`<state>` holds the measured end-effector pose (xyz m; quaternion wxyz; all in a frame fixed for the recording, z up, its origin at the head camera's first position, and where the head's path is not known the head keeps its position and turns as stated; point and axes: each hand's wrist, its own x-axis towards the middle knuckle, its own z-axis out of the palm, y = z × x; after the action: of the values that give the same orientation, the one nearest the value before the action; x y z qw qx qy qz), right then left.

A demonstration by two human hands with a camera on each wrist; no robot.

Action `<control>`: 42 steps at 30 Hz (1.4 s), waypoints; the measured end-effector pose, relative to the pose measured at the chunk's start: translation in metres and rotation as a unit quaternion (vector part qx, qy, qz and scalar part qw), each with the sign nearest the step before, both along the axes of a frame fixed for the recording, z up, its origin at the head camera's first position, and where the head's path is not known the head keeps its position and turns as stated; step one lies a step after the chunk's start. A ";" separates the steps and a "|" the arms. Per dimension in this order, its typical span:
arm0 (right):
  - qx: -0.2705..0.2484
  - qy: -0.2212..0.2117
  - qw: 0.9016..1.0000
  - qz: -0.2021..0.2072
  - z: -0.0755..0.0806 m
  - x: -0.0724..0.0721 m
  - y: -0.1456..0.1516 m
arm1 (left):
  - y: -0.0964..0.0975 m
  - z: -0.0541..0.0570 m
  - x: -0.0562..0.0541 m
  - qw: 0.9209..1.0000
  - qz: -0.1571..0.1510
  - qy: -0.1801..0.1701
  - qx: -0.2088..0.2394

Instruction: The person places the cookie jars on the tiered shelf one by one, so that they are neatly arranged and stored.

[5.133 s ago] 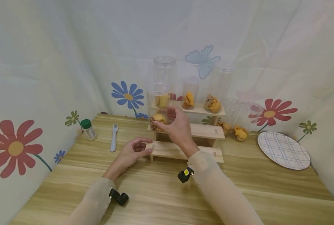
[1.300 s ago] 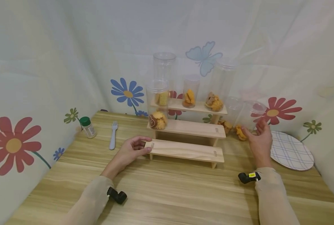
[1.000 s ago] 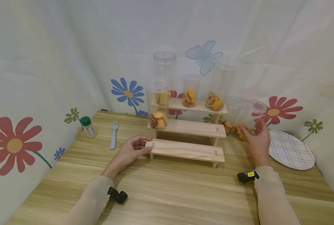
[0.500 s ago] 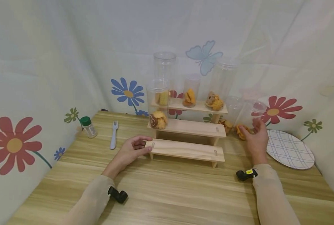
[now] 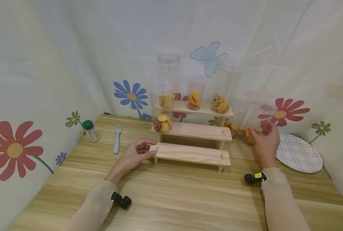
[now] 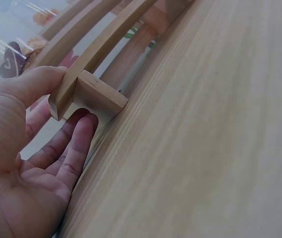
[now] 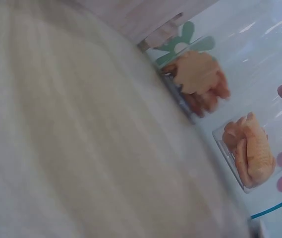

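My left hand [image 5: 135,155] grips the left end of the lowest board of a three-tier wooden display stand [image 5: 188,154]. In the left wrist view the thumb lies on the board's end, with the fingers [image 6: 76,153] curled near its support. At the right, my right hand [image 5: 266,141] holds a clear plastic jar [image 5: 261,115] low down, thumb on its near left side. Cookies [image 7: 252,148] lie in the bottom of that jar. Only parts of the right fingers show at the edge of the right wrist view. Another clear jar with cookies [image 5: 232,128] stands just left of it.
On the top tier stand several clear cookie jars [image 5: 195,93]; one more [image 5: 162,109] stands at the left of the middle tier. A checked plate [image 5: 298,152] lies at the right. A fork [image 5: 117,139] and a green-capped shaker [image 5: 91,131] are at the left.
My right hand has gone from the middle-tier jar to the right-hand jar and taken hold of it. That jar has just shifted slightly right. The left hand stays on the stand.
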<state>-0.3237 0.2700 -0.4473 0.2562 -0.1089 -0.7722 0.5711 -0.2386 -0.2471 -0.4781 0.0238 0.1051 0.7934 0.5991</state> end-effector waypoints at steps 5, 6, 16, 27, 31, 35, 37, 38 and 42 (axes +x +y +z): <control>-0.006 0.033 0.999 -0.021 0.018 0.006 0.001 | 0.000 -0.001 0.000 1.000 -0.001 0.001 0.002; -0.005 0.039 0.999 -0.024 0.022 0.007 0.001 | 0.000 -0.001 0.000 1.000 -0.002 0.000 0.003; -0.035 0.065 0.996 -0.040 0.063 0.027 0.002 | -0.001 -0.002 -0.001 1.000 -0.003 -0.001 0.005; -0.043 0.085 0.995 -0.024 0.112 0.057 -0.011 | -0.002 -0.003 -0.002 1.000 -0.004 0.003 -0.003; -0.054 0.100 0.993 -0.004 0.123 0.066 -0.017 | -0.002 -0.003 -0.001 1.000 -0.004 0.002 -0.002; -0.064 0.115 0.991 0.027 0.134 0.075 -0.027 | -0.001 -0.002 -0.001 1.000 -0.002 0.002 0.000; -0.072 0.134 0.987 0.047 0.139 0.079 -0.033 | -0.001 -0.002 -0.001 1.000 -0.002 0.003 0.001; -0.071 0.140 0.986 0.054 0.141 0.081 -0.036 | 0.000 -0.002 -0.001 1.000 -0.002 0.004 0.001; -0.071 0.166 0.980 0.084 0.146 0.088 -0.050 | 0.000 -0.001 -0.001 1.000 -0.005 0.004 0.001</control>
<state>-0.2353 0.2197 -0.3012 0.3233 0.0343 -0.6829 0.6542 -0.2394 -0.2467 -0.4788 0.0235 0.1113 0.7926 0.5991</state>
